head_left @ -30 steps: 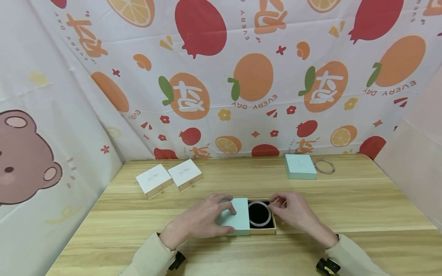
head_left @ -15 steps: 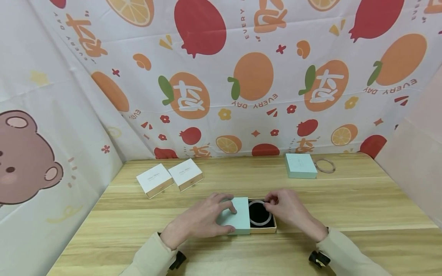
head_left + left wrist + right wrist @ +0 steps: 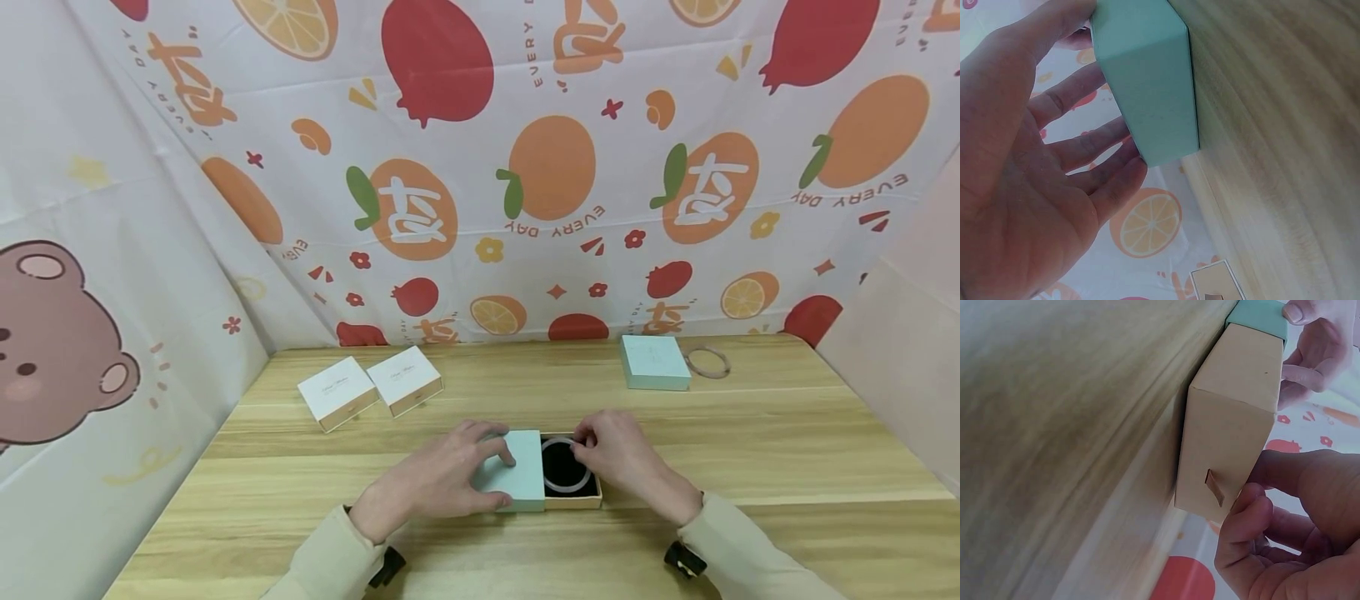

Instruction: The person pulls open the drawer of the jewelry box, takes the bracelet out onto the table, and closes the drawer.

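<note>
A mint-green box sleeve stands at the table's near middle, with its cream drawer pulled out to the right. On the drawer's black lining lies a pale bangle. My left hand holds the sleeve, thumb at the near edge and fingers over the top and far side. With thumb and index finger, my right hand pinches the bangle at its upper right. The right wrist view shows those fingers at the drawer's edge, beyond its small pull tab; the bangle is hidden there.
Two white boxes, one beside the other, lie at the back left of the wooden table. A second mint-green box stands at the back right, with a pinkish bangle beside it. Fruit-print cloth hangs behind.
My right hand has moved left from the drawer's right edge onto the bangle's upper right. The left hand, sleeve and drawer look the same.
</note>
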Demonstrator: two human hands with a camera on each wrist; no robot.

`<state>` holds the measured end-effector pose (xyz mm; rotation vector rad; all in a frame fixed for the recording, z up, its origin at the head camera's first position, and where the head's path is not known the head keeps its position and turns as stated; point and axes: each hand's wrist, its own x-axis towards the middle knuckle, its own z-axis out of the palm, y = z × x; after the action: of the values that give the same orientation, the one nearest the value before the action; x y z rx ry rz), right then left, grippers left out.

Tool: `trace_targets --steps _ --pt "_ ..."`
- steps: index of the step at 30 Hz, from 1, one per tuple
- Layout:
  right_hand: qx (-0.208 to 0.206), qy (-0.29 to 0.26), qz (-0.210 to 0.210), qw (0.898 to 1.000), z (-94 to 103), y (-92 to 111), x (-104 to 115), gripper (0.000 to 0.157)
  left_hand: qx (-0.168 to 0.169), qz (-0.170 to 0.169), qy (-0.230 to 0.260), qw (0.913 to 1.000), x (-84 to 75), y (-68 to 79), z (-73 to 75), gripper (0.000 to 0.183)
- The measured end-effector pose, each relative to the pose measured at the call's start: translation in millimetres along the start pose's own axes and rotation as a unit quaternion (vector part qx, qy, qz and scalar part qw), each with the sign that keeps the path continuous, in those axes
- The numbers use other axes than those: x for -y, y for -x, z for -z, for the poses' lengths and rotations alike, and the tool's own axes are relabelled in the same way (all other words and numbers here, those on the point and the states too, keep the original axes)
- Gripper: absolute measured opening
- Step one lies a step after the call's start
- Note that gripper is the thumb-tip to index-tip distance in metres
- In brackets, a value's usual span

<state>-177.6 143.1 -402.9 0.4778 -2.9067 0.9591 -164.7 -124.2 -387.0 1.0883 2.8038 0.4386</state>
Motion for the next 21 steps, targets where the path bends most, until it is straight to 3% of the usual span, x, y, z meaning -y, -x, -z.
trace_targets --steps 21 --pt "-0.007 0.031 -0.001 0.999 -5.1 -2.2 4.2 0.020 -0.001 0.001 0.006 1.0000 2.5 -0.2 -1.5 0.031"
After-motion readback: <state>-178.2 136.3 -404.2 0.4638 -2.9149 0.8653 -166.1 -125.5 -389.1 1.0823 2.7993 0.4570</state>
